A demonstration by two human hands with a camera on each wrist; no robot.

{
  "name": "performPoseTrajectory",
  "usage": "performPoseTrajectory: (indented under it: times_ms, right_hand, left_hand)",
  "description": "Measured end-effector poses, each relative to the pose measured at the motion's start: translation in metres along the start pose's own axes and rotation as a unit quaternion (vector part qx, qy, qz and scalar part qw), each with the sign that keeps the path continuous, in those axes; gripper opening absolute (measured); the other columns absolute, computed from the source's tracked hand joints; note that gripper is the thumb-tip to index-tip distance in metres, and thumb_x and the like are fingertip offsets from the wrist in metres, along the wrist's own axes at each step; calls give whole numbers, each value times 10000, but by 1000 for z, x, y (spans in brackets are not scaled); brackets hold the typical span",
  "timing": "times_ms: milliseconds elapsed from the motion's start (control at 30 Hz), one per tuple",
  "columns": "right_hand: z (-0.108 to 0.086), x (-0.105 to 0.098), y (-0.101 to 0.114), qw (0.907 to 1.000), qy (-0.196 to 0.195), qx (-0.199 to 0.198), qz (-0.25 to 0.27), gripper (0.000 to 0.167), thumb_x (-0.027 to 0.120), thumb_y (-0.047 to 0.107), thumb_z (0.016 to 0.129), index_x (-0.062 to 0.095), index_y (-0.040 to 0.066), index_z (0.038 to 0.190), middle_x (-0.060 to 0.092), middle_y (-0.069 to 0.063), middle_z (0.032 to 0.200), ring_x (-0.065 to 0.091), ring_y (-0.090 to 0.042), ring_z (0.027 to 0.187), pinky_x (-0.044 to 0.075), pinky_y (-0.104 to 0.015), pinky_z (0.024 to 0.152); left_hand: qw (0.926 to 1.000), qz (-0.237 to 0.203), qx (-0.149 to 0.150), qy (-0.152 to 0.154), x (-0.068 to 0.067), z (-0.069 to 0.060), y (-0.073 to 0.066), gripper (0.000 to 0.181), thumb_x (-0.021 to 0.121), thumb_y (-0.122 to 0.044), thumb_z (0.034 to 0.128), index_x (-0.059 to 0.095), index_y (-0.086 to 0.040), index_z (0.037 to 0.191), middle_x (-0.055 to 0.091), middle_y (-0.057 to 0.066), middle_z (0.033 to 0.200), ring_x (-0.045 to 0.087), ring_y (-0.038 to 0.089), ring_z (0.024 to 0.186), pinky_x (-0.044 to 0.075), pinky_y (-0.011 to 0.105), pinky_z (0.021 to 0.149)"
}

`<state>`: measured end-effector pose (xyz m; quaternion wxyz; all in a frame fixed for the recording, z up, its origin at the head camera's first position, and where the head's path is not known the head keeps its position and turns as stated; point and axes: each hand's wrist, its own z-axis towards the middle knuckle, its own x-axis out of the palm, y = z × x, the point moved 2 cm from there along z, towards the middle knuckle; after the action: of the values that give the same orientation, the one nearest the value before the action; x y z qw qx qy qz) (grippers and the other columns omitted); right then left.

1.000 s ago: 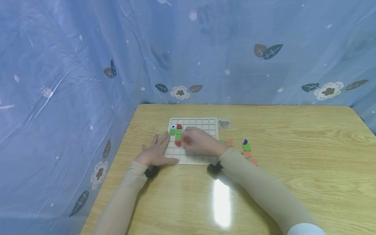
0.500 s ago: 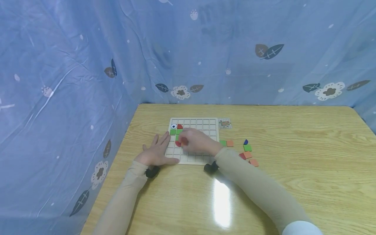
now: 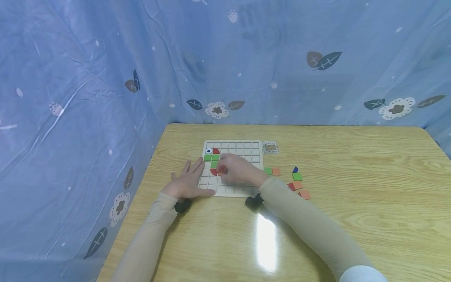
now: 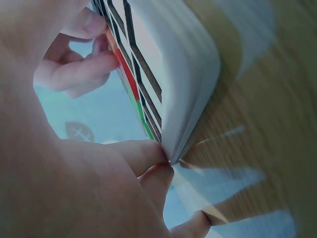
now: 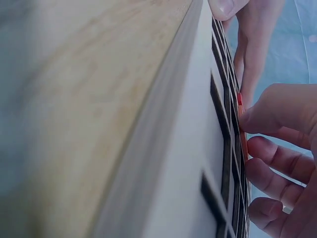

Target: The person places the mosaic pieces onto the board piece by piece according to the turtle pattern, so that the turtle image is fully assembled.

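One pale grid board (image 3: 247, 145) lies on the table (image 3: 352, 188), the left hand (image 3: 186, 185), its grip slack and splayed, touching the board's left edge. The right hand (image 3: 239, 169) pinches an orange tile (image 5: 243, 141) in its grip at the board's surface, just beside a red rounded tile (image 3: 213, 172).

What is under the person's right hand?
The right hand covers part of the pale gridded board and touches a flat orange tile. Whatever else lies beneath it is hidden.
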<state>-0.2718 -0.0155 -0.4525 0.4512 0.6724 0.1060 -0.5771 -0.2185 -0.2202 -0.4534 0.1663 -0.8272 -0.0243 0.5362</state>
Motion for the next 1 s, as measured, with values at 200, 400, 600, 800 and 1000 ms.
performPoseTrajectory:
  times_ms: [200,400,600,800,1000]
  right_hand:
    - [-2,0,-2,9999,-50,-51,-85,196,757,94,846,800,138,1032,625,26,918,555,-132,814,501,-283,757]
    - [-6,-1,-3,10000,4,50,-81,189,754,103,851,809,158,1023,637,39,940,564,-128,830,512,-279,771]
    - [-10,-2,0,9996,-4,-29,-270,176,750,148,870,816,150,1033,669,26,1004,593,-135,894,543,-299,822]
    - [-11,-3,2,9994,-33,-50,-339,155,757,157,876,810,142,1020,684,10,1046,619,-151,948,556,-320,868]
    - [-14,-3,-2,9999,-54,13,-142,164,748,159,874,806,147,1027,692,19,1048,625,-134,941,558,-313,875]
  left_hand:
    - [10000,15,-17,9,1,1,0,1222,672,-779,813,95,-158,1694,7,22,1778,-55,448,1611,73,914,1060]
    - [10000,30,-11,16,1,1,1,1223,665,-783,816,88,-155,1694,3,21,1778,-49,449,1612,76,914,1060]
    - [10000,13,-52,57,0,1,1,1228,662,-785,814,80,-156,1694,-7,14,1778,-58,447,1612,64,912,1065]
    - [10000,38,-54,48,0,1,1,1220,654,-788,818,85,-158,1694,-6,13,1778,-52,449,1612,62,910,1068]
    - [10000,38,-49,44,-1,0,0,1227,658,-789,814,78,-161,1694,-5,10,1778,-53,444,1613,64,909,1069]
